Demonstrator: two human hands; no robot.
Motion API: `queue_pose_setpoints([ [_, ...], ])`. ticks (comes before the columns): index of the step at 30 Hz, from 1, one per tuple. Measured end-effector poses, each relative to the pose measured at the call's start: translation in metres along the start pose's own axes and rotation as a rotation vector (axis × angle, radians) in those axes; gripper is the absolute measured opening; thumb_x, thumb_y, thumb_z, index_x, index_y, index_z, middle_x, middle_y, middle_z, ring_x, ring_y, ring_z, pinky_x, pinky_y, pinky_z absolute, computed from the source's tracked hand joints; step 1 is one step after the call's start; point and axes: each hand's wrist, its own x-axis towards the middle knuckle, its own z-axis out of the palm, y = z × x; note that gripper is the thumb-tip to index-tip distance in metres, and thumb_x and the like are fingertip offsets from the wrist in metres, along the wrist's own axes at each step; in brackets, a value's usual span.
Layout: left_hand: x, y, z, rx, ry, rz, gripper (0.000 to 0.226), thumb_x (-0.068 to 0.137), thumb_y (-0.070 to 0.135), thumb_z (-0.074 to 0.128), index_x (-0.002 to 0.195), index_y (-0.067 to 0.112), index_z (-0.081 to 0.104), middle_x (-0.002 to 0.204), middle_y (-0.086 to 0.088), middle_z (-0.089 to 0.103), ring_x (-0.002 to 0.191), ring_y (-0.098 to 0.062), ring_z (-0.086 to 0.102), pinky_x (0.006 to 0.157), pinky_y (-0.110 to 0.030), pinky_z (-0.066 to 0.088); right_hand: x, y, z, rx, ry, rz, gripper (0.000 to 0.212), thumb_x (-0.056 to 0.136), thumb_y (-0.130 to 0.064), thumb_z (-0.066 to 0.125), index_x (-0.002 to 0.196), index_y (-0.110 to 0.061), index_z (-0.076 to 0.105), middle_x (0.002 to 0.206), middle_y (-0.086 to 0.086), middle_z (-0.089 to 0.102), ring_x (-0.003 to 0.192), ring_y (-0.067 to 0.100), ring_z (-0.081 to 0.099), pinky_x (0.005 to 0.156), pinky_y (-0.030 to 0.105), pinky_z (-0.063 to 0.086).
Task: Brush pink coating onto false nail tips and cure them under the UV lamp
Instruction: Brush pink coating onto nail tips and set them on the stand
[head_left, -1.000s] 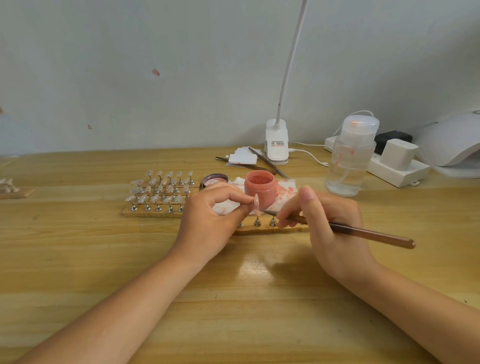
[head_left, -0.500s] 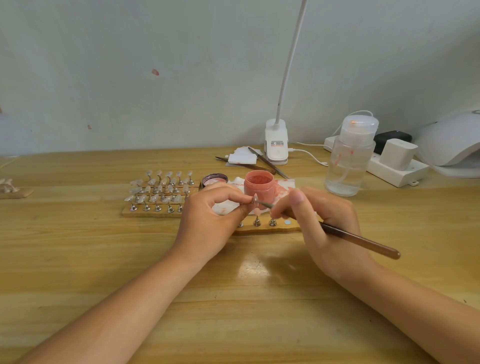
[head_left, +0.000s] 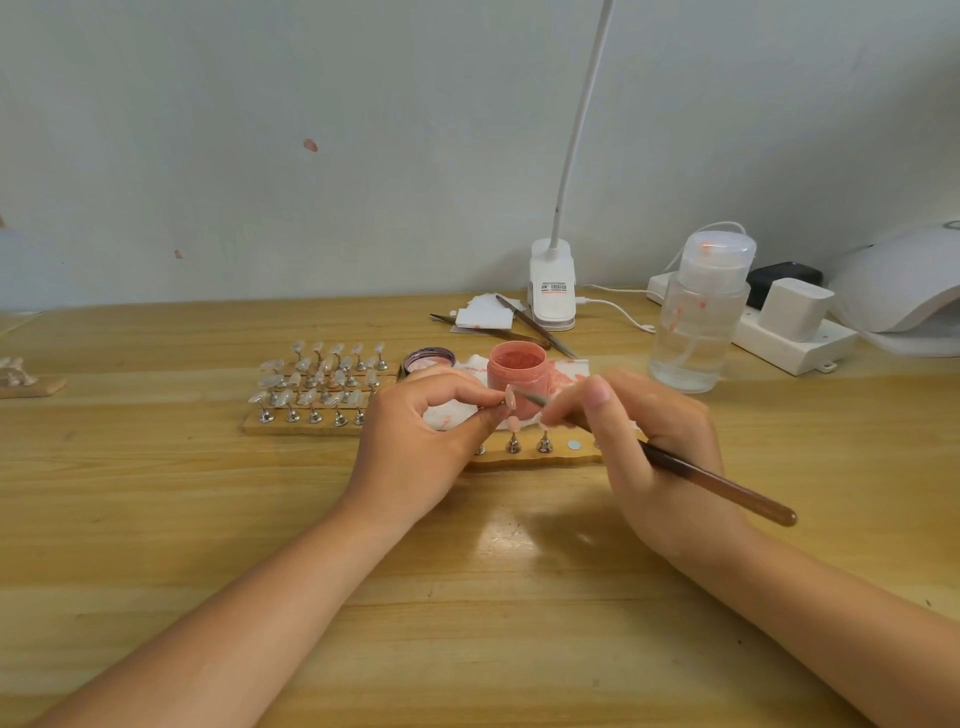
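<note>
Two bare hands meet over a pale wooden table (head_left: 156, 519) whose varnish shines just in front of them; the left hand (head_left: 415, 441) pinches a small nail tip (head_left: 510, 399) between thumb and forefinger, holding it upright in front of the open pink jar (head_left: 517, 375); the right hand (head_left: 649, 441) curls its fingers round a brown brush (head_left: 727, 488), its thin front end reaching to the tip, though contact cannot be made out; the jar stands on a white tissue (head_left: 566, 371) smeared with pink, its lid (head_left: 429, 359) lying just to its left; below the hands lies a wooden holder strip (head_left: 545, 460) with metal stands, one bearing a pink tip; further left a second wooden board (head_left: 296, 426) carries rows of clear tips; behind, against a plain pale wall (head_left: 311, 156), stand a white clip lamp (head_left: 552, 291), a clear pump bottle (head_left: 696, 322), a white power strip (head_left: 789, 343) and, at the right edge, the white UV lamp (head_left: 904, 291).
</note>
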Motion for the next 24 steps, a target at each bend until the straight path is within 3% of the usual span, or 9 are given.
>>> queue_pose_setpoints([
  [3, 0.0, 0.0003, -0.0001, 0.007, 0.006, -0.008, 0.028, 0.069, 0.002, 0.074, 0.067, 0.029, 0.065, 0.073, 0.015, 0.064, 0.076, 0.01, 0.059, 0.073, -0.001, 0.037, -0.0013, -0.0001, -0.0003, 0.059, -0.01, 0.025, 0.05, 0.092, -0.03, 0.034, 0.064, -0.005, 0.068, 0.062, -0.001, 0.064, 0.061, 0.008, 0.059, 0.059, 0.027, 0.046],
  [7, 0.0, 0.0001, -0.0002, 0.009, 0.003, -0.003, 0.025, 0.07, 0.004, 0.074, 0.069, 0.027, 0.067, 0.074, 0.014, 0.065, 0.075, 0.008, 0.059, 0.073, -0.002, 0.039, -0.0004, 0.0, 0.0001, 0.009, 0.008, 0.009, 0.046, 0.092, -0.029, 0.035, 0.07, -0.006, 0.068, 0.07, -0.008, 0.064, 0.07, 0.008, 0.061, 0.064, 0.028, 0.049],
  [10, -0.0002, 0.0004, -0.0002, 0.006, 0.008, -0.015, 0.027, 0.07, 0.002, 0.074, 0.068, 0.028, 0.066, 0.072, 0.016, 0.064, 0.075, 0.009, 0.059, 0.073, -0.002, 0.039, -0.002, 0.0004, -0.0005, 0.064, -0.023, 0.035, 0.049, 0.092, -0.031, 0.035, 0.063, -0.007, 0.068, 0.063, -0.002, 0.065, 0.063, 0.006, 0.06, 0.062, 0.021, 0.045],
  [13, -0.0004, 0.0012, -0.0008, 0.007, 0.005, -0.027, 0.024, 0.071, 0.005, 0.074, 0.069, 0.028, 0.067, 0.071, 0.019, 0.065, 0.076, 0.009, 0.06, 0.072, -0.002, 0.039, -0.0015, 0.0006, -0.0011, 0.089, 0.011, -0.007, 0.048, 0.093, -0.026, 0.033, 0.066, -0.005, 0.067, 0.064, 0.0, 0.064, 0.063, 0.007, 0.06, 0.06, 0.022, 0.046],
  [18, -0.001, 0.003, -0.0019, -0.013, -0.028, -0.047, 0.025, 0.077, 0.005, 0.069, 0.075, 0.03, 0.069, 0.074, 0.029, 0.066, 0.084, 0.012, 0.06, 0.075, 0.001, 0.036, 0.001, 0.0008, -0.0029, 0.17, 0.091, 0.016, 0.038, 0.095, -0.022, 0.032, 0.073, -0.019, 0.063, 0.071, -0.016, 0.065, 0.073, 0.002, 0.061, 0.068, 0.014, 0.045],
  [24, -0.0002, 0.0014, -0.001, -0.012, -0.017, -0.027, 0.014, 0.076, 0.01, 0.069, 0.086, 0.021, 0.071, 0.09, 0.006, 0.065, 0.089, 0.01, 0.055, 0.078, 0.001, 0.034, 0.0009, 0.0004, -0.0023, 0.13, 0.062, 0.005, 0.036, 0.094, -0.023, 0.033, 0.075, -0.018, 0.063, 0.076, -0.012, 0.064, 0.075, 0.006, 0.062, 0.069, 0.023, 0.05],
])
